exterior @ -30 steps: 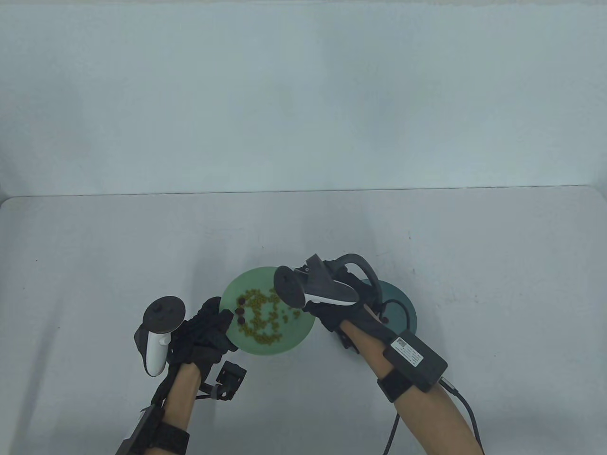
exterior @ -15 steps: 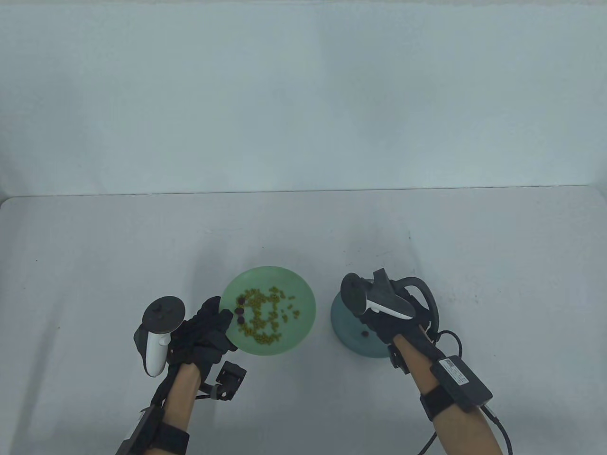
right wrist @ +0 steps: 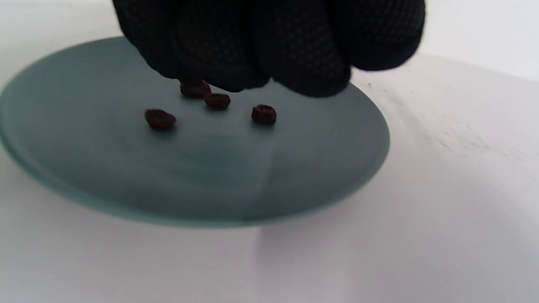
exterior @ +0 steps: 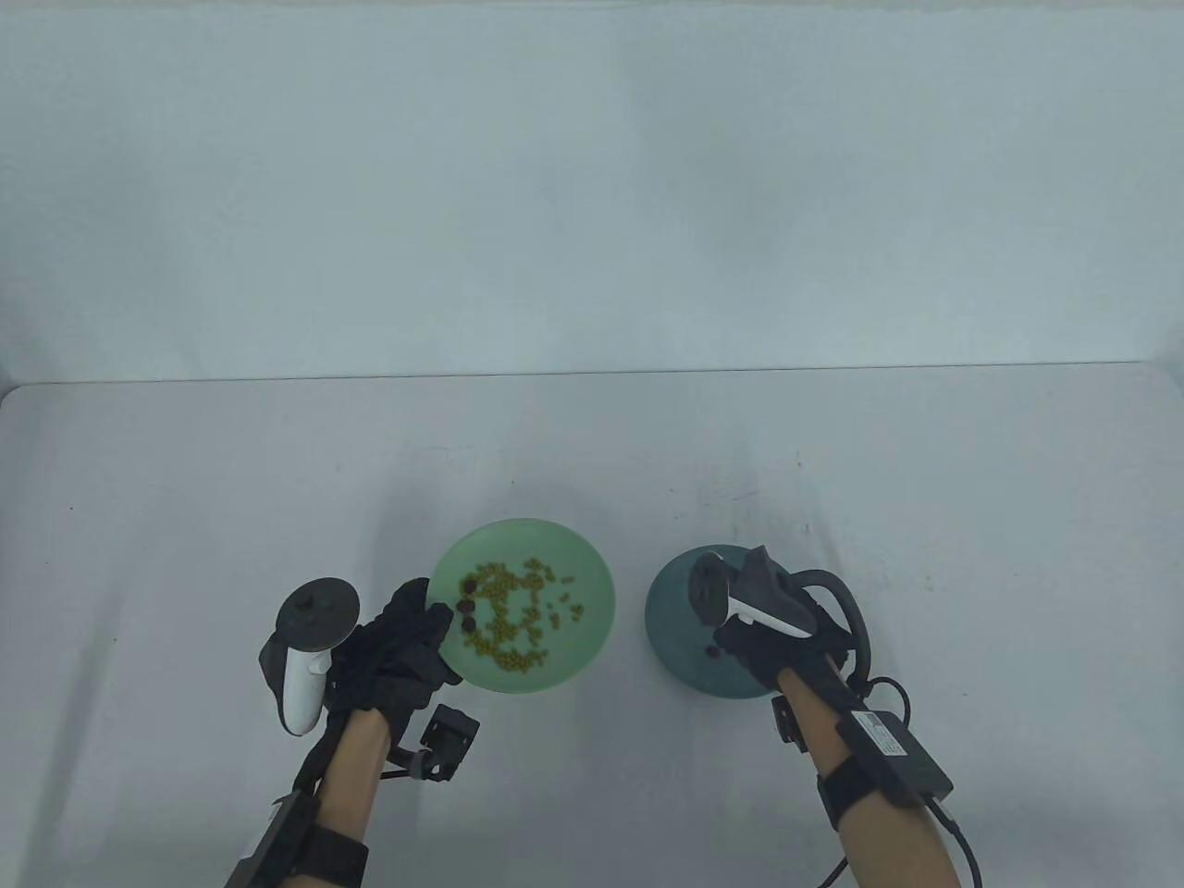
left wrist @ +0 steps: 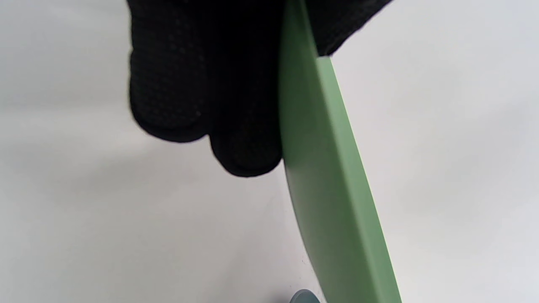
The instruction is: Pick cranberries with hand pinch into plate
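Observation:
A light green plate point(exterior: 592, 578) holds several yellow-green beans point(exterior: 509, 629) and three dark cranberries point(exterior: 468, 607) near its left side. My left hand point(exterior: 412, 638) grips that plate's left rim; the left wrist view shows fingers point(left wrist: 248, 147) against the rim point(left wrist: 328, 189). A teal plate point(exterior: 671, 601) sits to the right. My right hand point(exterior: 733, 640) hovers over its near side with the fingers bunched. In the right wrist view three cranberries point(right wrist: 217, 101) lie on the teal plate point(right wrist: 210, 181), and one more cranberry point(right wrist: 195, 89) sits right at the fingertips point(right wrist: 219, 63).
The two plates stand side by side near the table's front, a small gap apart. A camera module point(exterior: 449, 735) hangs by my left wrist. A cable point(exterior: 888, 689) loops from my right forearm. The table's far edge point(exterior: 592, 375) meets a pale wall.
My right hand has moved from over the green plate rightward to the teal plate, then settled lower over its near side. My left hand and the green plate have not moved.

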`<action>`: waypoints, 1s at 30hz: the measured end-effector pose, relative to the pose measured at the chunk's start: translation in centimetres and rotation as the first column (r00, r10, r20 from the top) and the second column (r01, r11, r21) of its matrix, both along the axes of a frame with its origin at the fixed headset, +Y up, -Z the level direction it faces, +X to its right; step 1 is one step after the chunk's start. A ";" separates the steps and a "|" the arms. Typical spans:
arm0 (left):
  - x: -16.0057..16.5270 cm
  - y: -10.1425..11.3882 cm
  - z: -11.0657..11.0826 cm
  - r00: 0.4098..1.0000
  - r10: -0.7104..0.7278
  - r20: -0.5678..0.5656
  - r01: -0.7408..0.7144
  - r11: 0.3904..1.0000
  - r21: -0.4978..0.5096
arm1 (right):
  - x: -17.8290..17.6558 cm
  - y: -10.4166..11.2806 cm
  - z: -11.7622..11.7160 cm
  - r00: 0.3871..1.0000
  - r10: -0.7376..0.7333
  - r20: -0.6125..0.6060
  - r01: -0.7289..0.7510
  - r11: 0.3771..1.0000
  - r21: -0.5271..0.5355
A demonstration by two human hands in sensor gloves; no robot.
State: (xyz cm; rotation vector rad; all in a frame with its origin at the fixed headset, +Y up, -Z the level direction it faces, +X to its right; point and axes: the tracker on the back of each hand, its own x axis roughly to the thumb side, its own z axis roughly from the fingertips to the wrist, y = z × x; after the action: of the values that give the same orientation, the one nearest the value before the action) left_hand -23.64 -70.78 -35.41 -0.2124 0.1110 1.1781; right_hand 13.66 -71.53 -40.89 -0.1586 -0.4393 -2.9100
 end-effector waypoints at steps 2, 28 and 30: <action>0.0 0.0 0.0 1.000 0.000 -0.001 0.000 1.000 0.000 | 0.2 -0.4 -0.1 1.000 0.012 0.009 -0.012 1.000 -0.009; -0.1 0.0 0.0 1.000 -0.002 -0.003 0.002 1.000 -0.002 | -1.8 8.6 0.0 0.997 0.007 -0.076 0.007 0.983 0.185; -0.1 0.0 0.0 1.000 -0.002 -0.002 0.002 1.000 -0.003 | -2.6 9.7 0.2 0.995 0.008 -0.101 0.014 0.978 0.208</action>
State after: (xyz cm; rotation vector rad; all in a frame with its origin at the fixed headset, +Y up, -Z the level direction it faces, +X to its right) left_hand -23.71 -70.75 -35.41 -0.2133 0.1144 1.1759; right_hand 11.02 -61.84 -40.69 -0.2738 -0.1157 -2.9100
